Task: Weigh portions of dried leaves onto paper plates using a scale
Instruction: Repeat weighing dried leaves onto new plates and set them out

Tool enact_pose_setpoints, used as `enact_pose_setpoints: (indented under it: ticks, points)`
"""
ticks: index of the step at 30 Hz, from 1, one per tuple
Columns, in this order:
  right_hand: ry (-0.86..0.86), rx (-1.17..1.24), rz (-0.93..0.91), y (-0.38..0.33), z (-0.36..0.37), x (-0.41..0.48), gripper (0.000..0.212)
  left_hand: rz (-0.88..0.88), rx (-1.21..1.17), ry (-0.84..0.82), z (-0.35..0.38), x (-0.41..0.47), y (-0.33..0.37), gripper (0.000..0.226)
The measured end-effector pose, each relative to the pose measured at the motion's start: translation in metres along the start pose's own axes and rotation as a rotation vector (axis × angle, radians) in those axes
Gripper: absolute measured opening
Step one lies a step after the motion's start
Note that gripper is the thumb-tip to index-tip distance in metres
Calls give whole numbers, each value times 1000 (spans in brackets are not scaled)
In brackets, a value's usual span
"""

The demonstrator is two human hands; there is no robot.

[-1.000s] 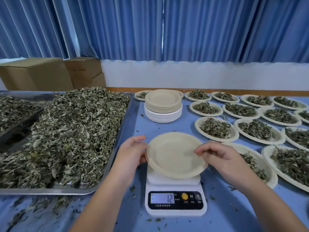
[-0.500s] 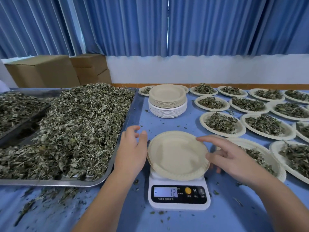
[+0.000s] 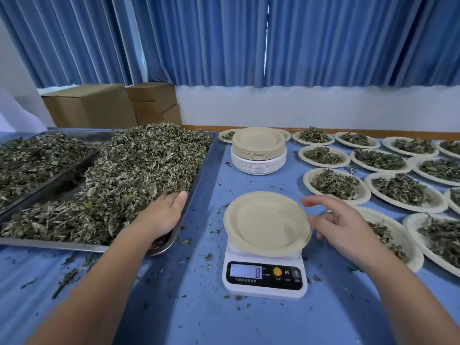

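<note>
**Empty paper plate** point(image 3: 267, 222): tan, fluted rim, nothing on it. It sits on the platform of the digital scale point(image 3: 263, 278) at the middle of the table and overhangs the platform on every side.

**Digital scale:** white body, dark front panel, lit display point(image 3: 246, 272) reading 8, with a yellow button beside it.

**Right hand** point(image 3: 341, 225): at 3 o'clock of the plate, palm down, fingers spread and loose, holding nothing. The thumb lies just beside the plate's rim. Whether it touches the rim cannot be told.

**Left hand** point(image 3: 161, 215): at 9 o'clock of the plate, palm down on the heap of dried leaves point(image 3: 139, 170), thumb lying free along the heap's edge. The fingertips are buried in the leaves, so whether they grip any cannot be told.

**Steel tray** point(image 3: 201, 168): holds that heap. It lies from 9 to 11 o'clock of the scale, and its near right corner is under the left wrist.

**Second tray** point(image 3: 54, 178): farther out at 10 o'clock, also holding leaves.

**Stack of paper plates** point(image 3: 258, 150): at 12 o'clock, tan plates above white ones.

**Filled paper plates** point(image 3: 306, 180): in rows from 1 to 4 o'clock, each with a mound of leaves.

**Blue table cover** point(image 3: 199, 307): lies under everything, strewn with leaf crumbs point(image 3: 207, 256).

**Cardboard boxes** point(image 3: 92, 105): beyond the table at 11 o'clock.

**Blue curtains** point(image 3: 249, 41): across the far wall.
</note>
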State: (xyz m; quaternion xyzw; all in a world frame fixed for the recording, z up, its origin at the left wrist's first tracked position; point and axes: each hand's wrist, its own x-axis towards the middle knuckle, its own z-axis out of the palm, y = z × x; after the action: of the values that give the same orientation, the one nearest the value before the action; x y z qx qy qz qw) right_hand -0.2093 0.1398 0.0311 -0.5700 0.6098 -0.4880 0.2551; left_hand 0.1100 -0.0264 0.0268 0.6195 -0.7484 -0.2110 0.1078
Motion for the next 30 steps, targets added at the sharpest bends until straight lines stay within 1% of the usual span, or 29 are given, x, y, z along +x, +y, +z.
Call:
enact_pose_setpoints:
  ticks: [2, 3, 4, 6, 8, 9, 11, 12, 13, 14, 15, 17, 19, 20, 21, 22, 24, 25, 27, 30]
  points:
    - [16, 18, -10, 0, -1, 0, 35, 10, 70, -71, -3, -5, -5, 74]
    - [23, 22, -17, -1, -1, 0, 35, 17, 102, -74, -6, -8, -6, 75]
    - [30, 23, -24, -1, -1, 0, 35, 22, 120, -51, -9, -10, -7, 76]
    - [41, 31, -30, -2, -2, 0, 32, 52, 149, 57, -16, -14, -7, 74]
    - [52, 36, -27, -3, -2, 0, 29, 111, 195, 152, -19, -16, -7, 67]
    - [56, 34, -22, -3, -2, 0, 28, 120, 222, 138, -18, -16, -6, 65]
    - [61, 34, -14, -3, -2, 0, 27, 106, 203, -22, -13, -20, -6, 71]
    - [63, 35, -12, -3, -1, 0, 27, 87, 153, -114, -10, -22, -6, 75]
    - [66, 36, -11, -3, -1, -1, 26, 67, 107, -169, -8, -24, -7, 77]
    - [69, 37, -10, -4, -1, -1, 26, 58, 87, -179, -7, -26, -8, 76]
    - [72, 39, -7, -4, -1, -1, 25, 57, 79, -153, -8, -27, -10, 77]
    - [77, 43, -2, -4, -2, -2, 24, 61, 51, -49, -16, -32, -10, 83]
    - [79, 44, 2, -5, -1, -2, 24, 97, 25, 46, -23, -36, -13, 82]
    - [80, 46, 3, -6, -1, -3, 24, 129, 64, 71, -26, -37, -15, 81]
    - [82, 49, 2, -6, -1, -3, 24, 152, 118, 55, -27, -40, -17, 81]
    - [85, 51, 2, -7, 0, -3, 24, 163, 156, -1, -26, -43, -18, 83]
    - [96, 51, 3, -7, 0, -3, 26, 143, 191, -154, -20, -49, -20, 85]
    - [104, 46, 4, -7, 0, -3, 27, 129, 204, -205, -17, -51, -21, 86]
    - [120, 42, 1, -7, -1, -3, 27, 116, 228, -227, -13, -54, -21, 86]
    - [132, 38, 1, -6, 0, -2, 29, 171, 315, -165, -8, -62, -18, 73]
